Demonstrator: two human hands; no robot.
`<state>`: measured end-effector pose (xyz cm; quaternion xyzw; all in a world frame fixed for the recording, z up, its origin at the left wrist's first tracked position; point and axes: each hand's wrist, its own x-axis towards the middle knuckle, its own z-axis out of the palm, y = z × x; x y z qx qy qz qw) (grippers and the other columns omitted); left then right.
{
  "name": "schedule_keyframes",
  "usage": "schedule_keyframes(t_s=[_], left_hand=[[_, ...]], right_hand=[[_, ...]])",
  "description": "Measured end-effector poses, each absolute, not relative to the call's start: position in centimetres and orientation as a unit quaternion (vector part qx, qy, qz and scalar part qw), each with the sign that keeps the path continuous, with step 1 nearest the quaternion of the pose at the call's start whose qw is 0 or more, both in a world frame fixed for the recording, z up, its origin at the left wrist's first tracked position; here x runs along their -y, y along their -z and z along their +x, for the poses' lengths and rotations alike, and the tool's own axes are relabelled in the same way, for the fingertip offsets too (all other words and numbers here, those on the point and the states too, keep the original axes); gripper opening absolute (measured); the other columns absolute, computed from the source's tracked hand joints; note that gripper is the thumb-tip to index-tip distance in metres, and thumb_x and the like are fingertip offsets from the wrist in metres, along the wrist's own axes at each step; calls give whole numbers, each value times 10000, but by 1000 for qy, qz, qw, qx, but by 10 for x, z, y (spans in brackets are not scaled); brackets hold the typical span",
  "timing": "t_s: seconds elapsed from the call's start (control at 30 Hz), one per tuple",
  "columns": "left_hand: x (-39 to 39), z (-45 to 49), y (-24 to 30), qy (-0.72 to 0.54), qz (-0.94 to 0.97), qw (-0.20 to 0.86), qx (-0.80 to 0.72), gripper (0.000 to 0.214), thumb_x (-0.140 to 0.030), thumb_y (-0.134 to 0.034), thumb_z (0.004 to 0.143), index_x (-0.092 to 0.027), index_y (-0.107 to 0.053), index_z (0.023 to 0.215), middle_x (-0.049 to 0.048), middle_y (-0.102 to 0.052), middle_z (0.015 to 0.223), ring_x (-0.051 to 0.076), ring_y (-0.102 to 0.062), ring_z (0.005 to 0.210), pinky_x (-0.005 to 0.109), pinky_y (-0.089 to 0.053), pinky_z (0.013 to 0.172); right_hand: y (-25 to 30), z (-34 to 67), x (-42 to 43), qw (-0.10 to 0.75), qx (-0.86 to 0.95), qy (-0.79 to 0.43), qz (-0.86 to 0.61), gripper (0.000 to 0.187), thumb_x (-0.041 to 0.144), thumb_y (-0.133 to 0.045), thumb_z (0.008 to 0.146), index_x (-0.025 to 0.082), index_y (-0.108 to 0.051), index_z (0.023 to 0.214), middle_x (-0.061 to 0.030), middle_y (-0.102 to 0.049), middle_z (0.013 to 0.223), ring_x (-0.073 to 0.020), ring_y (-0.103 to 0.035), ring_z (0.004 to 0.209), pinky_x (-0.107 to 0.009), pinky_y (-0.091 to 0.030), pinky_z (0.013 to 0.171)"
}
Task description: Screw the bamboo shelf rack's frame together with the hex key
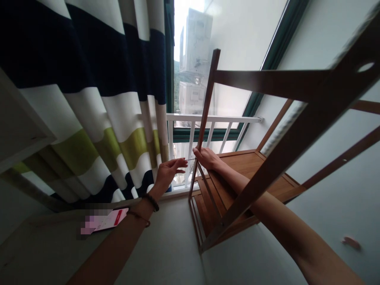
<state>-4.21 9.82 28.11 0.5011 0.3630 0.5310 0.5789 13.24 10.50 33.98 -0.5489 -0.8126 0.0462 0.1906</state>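
A brown wooden shelf rack (243, 166) leans in front of me, with slatted shelves and bare posts. My left hand (168, 172) pinches a thin dark rod, which looks like a hex key (190, 159). Its far end meets the rack's upright post (204, 111) at a joint. On that same post, my right hand (208, 158) is closed around the wood near the joint, with the forearm passing through the frame. The exact contact of the rod's tip is too small to make out.
A white railing (213, 118) and a window (237, 39) stand behind the rack. Striped curtains (118, 114) hang at the left. A phone with a pink screen (111, 220) lies on a ledge below them. A small pink item (351, 242) is at the lower right.
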Motion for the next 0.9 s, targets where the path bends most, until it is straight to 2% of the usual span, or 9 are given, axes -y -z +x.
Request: schedule_keyframes(t_s=[0.1,0.17,0.23,0.33,0.4,0.47,0.53,0.7,0.9], left_hand=[[-101,-43,-282,-512,480,625,-341,376,-340,-715,619,-121,-644,916,96,-689,872,162,-646,758,314,-515,727],[-103,-45,-283,-482,505,621,-356,362,-338,-717,614,-116,-645,891,99,-688,852,163,-644,743,318,-513,725],[-104,-48,-283,-469,553,566,-392,342,-380,-684,641,-103,-652,839,104,-684,798,172,-638,706,301,-514,646],[-104,-50,-285,-463,656,410,-433,339,-441,-588,711,-132,-670,826,70,-667,681,170,-614,616,269,-476,524],[-103,-50,-290,-441,723,314,-430,306,-437,-542,749,-171,-682,802,38,-654,617,162,-602,573,272,-464,540],[-101,-49,-297,-420,748,291,-423,285,-418,-523,767,-184,-685,742,30,-657,603,162,-612,577,281,-474,594],[-99,-47,-304,-418,717,360,-427,267,-394,-541,761,-166,-678,735,48,-678,652,176,-635,620,295,-496,629],[-98,-44,-313,-404,538,619,-405,309,-354,-573,760,-80,-639,886,137,-694,841,201,-654,770,329,-524,724],[-104,-45,-314,-347,445,707,-427,184,-248,-624,742,-81,-635,816,117,-688,835,142,-642,718,245,-519,692]], right_hand=[[-340,133,-105,194,815,-50,-544,469,403,-140,908,150,-522,808,-42,-541,647,-151,-484,598,-248,-335,586],[-339,133,-105,197,816,-52,-541,464,403,-143,907,154,-518,797,-38,-535,643,-149,-479,596,-248,-334,588],[-339,133,-105,199,815,-54,-542,465,405,-141,906,159,-515,777,-35,-530,637,-148,-473,591,-247,-330,585],[-339,133,-106,198,815,-52,-542,475,408,-134,905,161,-514,763,-33,-524,628,-148,-470,590,-245,-327,581],[-339,132,-105,197,815,-50,-542,479,413,-130,905,160,-513,767,-33,-520,627,-148,-472,594,-244,-324,580],[-339,133,-105,197,814,-51,-544,478,418,-129,903,159,-510,775,-33,-516,632,-146,-473,596,-242,-322,577],[-338,133,-106,196,813,-54,-546,479,420,-127,903,158,-508,778,-32,-514,633,-142,-470,587,-240,-321,570],[-337,133,-107,198,817,-51,-540,479,417,-130,904,156,-513,783,-35,-525,646,-145,-477,608,-244,-325,596],[-336,133,-108,196,818,-47,-539,477,410,-129,905,159,-513,774,-36,-525,638,-150,-478,615,-250,-321,601]])
